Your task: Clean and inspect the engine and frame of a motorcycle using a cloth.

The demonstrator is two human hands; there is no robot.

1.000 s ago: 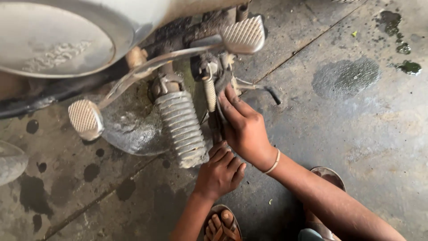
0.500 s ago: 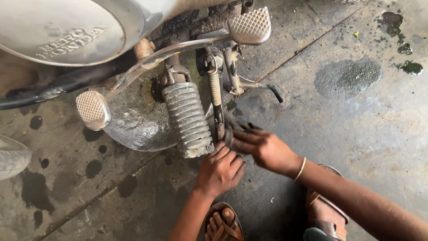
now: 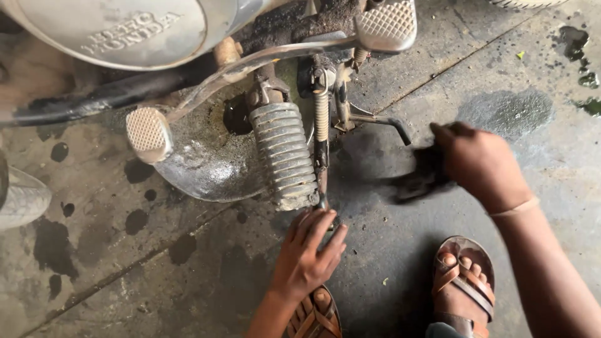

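Below me, looking straight down, my left hand [image 3: 307,253] lies spread on the concrete floor [image 3: 188,275], fingers apart and holding nothing, its fingertips just at the lower end of a thin rod [image 3: 322,150] that runs down beside the footpeg [image 3: 285,156]. That footpeg is a ribbed grey cylinder, tilted slightly, hanging under a motorcycle whose engine cover [image 3: 119,31] fills the upper left. My right hand [image 3: 482,163] is well apart from the left, out to the right above the floor, curled together around a dark rag [image 3: 419,178]; the rag is blurred and trails to the left of the knuckles. A pale band [image 3: 514,208] circles that wrist. Between the two hands the floor is stained dark with oil. A small black lever [image 3: 385,122] sticks out to the right from the frame, near the rag but not touching it. Two flat pedals with a cross-hatched face show: one [image 3: 148,133] to the left of the footpeg, one [image 3: 386,25] at the top. A curved metal plate [image 3: 200,175] sits under the footpeg. At the bottom edge, my feet wear brown strapped sandals, the right sandal [image 3: 463,275] below my right wrist, the left sandal [image 3: 316,316] just behind my left wrist. Part of a tyre [image 3: 22,200] shows at the far left.
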